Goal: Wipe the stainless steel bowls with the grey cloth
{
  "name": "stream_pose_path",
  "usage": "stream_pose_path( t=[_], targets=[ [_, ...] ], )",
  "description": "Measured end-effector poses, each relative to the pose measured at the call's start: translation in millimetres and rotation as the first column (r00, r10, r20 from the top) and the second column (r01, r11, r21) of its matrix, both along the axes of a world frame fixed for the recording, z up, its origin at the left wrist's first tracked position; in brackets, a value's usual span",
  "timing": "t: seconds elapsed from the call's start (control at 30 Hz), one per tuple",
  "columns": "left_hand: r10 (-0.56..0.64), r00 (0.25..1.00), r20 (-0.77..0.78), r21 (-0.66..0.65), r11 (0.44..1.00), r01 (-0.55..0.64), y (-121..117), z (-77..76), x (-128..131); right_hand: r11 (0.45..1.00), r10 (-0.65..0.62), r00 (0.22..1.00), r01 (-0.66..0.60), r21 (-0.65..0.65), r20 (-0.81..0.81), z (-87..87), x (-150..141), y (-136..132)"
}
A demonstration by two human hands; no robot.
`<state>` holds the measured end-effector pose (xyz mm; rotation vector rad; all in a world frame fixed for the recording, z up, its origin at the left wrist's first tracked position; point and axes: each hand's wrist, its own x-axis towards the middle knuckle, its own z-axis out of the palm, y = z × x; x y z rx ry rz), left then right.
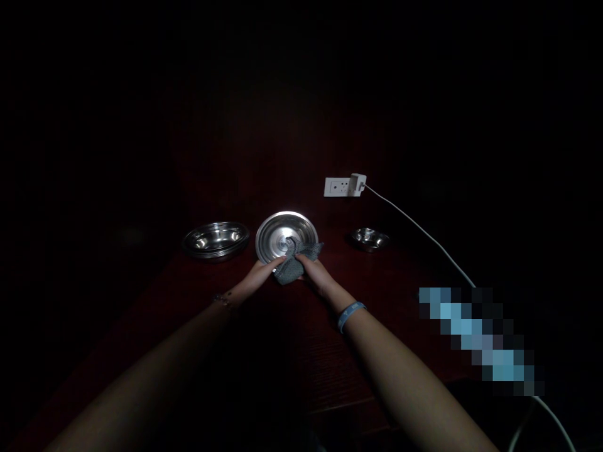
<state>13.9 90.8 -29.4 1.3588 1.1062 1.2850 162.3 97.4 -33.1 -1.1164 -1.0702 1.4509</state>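
A shiny metal bowl (271,235) is tilted up with its inside facing me. My left hand (258,276) grips its lower left rim, thumb on the near edge and the other fingers hidden behind. A grey cloth (288,270) is bunched over the lower right part of the rim. My right hand (315,271) is closed on this cloth, its thumb pressing it against the bowl. Whether the bowl's underside touches the table is hidden.
Several stacked metal bowls (217,251) stand on the dark red table (330,339) to the left. A smaller metal bowl (370,242) sits at the right. A white cable (424,232) runs from a charger in the wall socket (335,187) to a blurred-out patch (480,342).
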Motion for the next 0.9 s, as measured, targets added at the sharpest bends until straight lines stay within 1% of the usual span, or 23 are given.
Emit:
stream_pose_path(
  t=[0.17,0.37,0.6,0.73,0.9],
  targets=[
    [0.02,1.0,0.016,-0.016,1.0,-0.019,0,0.2,0,1.0,-0.002,1.0,0.002,0.001,-0.02,-1.8,-1,1],
    [0.035,0.999,0.03,-0.006,0.999,-0.035,2,-1.9,2,1.0,-0.01,1.0,0.01,0.001,0.006,-3.6,-1,3],
    [0.048,0.996,0.079,-0.022,0.999,-0.046,3,-4.0,-1,1.0,-0.002,1.0,0.002,0.005,0.002,2.5,-2,-3],
    [0.039,0.99,0.135,-0.029,0.999,-0.035,4,-4.4,-3,1.0,0.014,1.0,-0.014,0.008,0.006,5.9,-2,-7],
    [0.018,0.985,0.169,-0.032,0.999,-0.012,6,-6.0,-4,1.0,0.007,1.0,-0.008,0.004,0.013,5.6,-2,-6]
  ],
)
